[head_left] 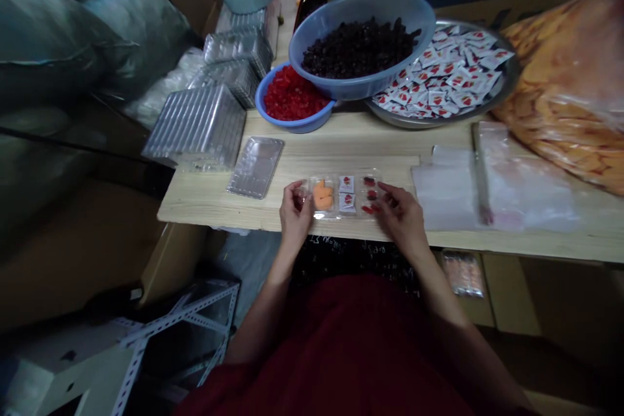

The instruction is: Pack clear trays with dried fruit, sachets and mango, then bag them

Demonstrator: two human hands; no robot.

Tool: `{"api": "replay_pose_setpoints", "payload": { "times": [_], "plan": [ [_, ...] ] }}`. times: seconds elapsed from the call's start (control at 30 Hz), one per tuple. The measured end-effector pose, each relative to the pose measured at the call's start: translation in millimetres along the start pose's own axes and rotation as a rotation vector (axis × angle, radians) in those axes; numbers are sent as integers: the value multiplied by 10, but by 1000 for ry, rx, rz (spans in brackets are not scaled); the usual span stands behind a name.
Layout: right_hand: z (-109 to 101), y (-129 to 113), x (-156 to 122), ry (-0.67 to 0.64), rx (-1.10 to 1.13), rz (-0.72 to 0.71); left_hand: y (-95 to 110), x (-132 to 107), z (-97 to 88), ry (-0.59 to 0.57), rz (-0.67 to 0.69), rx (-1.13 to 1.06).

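Both hands, left (296, 214) and right (400, 218), flank the tray (341, 197).

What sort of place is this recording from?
Likely a small food-packing workroom: a blue bowl of dark dried fruit, a metal tray of printed sachets, and stacked clear plastic trays.

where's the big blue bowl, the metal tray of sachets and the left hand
big blue bowl (363, 88), head view, outer wall
metal tray of sachets (419, 121), head view, front rim
left hand (295, 214), head view, back of the hand

orange bag (560, 91) cut off, sachet print (346, 183) blurred
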State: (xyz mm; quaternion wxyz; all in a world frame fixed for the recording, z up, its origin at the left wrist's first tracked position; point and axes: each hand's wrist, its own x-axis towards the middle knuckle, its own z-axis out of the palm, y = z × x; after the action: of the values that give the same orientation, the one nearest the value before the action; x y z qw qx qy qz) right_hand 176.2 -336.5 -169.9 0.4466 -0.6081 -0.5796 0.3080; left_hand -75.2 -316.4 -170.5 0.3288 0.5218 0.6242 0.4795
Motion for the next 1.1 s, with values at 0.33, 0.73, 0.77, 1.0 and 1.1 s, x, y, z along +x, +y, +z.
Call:
{"api": "replay_pose_setpoints", "payload": {
  "times": [0.33,0.73,0.77,1.0,1.1],
  "plan": [
    [89,240,347,20,-247,-100,-78,339,146,-10,250,462],
    [-71,221,195,-12,-270,-84,1,251,-36,-279,-90,58],
    [-118,219,101,-9,-252,-68,7,147,-29,-279,-177,-85],
    [-284,192,-328,-23,-124,91,153,-335,126,-394,-640,-700],
    [-343,122,-332,-22,-133,64,258,-365,193,-477,-664,-754]
  ]
}}
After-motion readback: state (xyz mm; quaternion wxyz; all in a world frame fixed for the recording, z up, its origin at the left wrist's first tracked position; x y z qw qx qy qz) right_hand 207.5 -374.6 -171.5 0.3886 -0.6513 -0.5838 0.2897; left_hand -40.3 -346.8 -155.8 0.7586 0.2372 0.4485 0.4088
